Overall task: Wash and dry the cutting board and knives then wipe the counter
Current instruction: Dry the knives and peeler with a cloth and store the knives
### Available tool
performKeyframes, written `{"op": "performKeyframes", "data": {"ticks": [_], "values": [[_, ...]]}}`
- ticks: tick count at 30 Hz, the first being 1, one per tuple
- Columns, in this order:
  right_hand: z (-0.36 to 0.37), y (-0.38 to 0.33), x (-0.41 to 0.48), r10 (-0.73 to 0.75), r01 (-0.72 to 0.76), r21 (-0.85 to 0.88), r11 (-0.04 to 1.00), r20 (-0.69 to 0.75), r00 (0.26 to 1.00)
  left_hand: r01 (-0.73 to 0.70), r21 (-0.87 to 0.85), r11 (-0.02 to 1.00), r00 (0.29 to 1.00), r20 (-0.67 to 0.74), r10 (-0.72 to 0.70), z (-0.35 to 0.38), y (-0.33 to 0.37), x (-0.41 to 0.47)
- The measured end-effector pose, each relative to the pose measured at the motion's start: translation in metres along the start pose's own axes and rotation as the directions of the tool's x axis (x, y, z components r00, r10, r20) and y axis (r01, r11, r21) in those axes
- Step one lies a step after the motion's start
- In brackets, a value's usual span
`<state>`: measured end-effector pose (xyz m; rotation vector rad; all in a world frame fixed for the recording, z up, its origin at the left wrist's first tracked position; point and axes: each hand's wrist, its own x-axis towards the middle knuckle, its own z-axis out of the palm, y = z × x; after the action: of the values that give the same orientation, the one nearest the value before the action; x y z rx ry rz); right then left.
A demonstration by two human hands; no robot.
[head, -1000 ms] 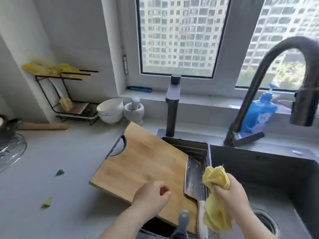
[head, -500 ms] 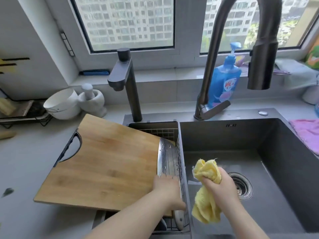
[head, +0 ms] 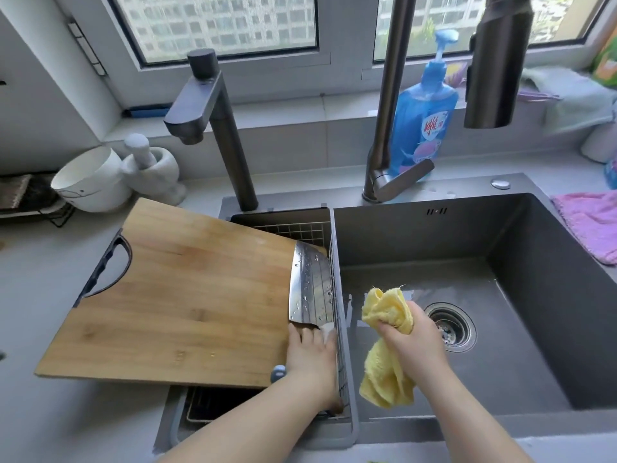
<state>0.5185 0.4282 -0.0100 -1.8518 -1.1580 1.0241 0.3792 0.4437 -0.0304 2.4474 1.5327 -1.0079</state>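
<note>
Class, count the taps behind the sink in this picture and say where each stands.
2. A short angular tap stands behind the left basin; a tall curved tap stands behind the right basin, beside the blue soap bottle. None appears hidden.

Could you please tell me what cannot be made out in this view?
Head view:
- Cleaver handle: under the left hand; grip unclear.
- Blue handle tip: rest hidden by the cutting board.
- Wire basket: mostly under the board.
- Pink cloth: cut off by the right edge.
- Soap bottle label: too small to read.
</note>
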Motion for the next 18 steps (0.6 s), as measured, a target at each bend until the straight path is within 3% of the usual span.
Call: {"op": "performKeyframes", "data": {"ticks": [7,11,18], "values": [[-0.001,-0.001,0.0,-0.012,0.012,0.003,1.0,0.02,1.0,0.081,0.0,0.997,0.992,0.092,-0.081,0.001,0.001,-0.007],[-0.001,0.0,-0.004,-0.015,0.014,0.041,0.999,0.014,1.0,0.164,-0.176,0.971,0.986,0.068,-0.154,0.003,-0.004,-0.011],[-0.006,-0.006,-0.003,0.033,-0.029,0.183,0.983,-0.018,0.999,0.377,-0.456,0.806,0.911,0.025,-0.412,-0.01,-0.048,-0.02]]}}
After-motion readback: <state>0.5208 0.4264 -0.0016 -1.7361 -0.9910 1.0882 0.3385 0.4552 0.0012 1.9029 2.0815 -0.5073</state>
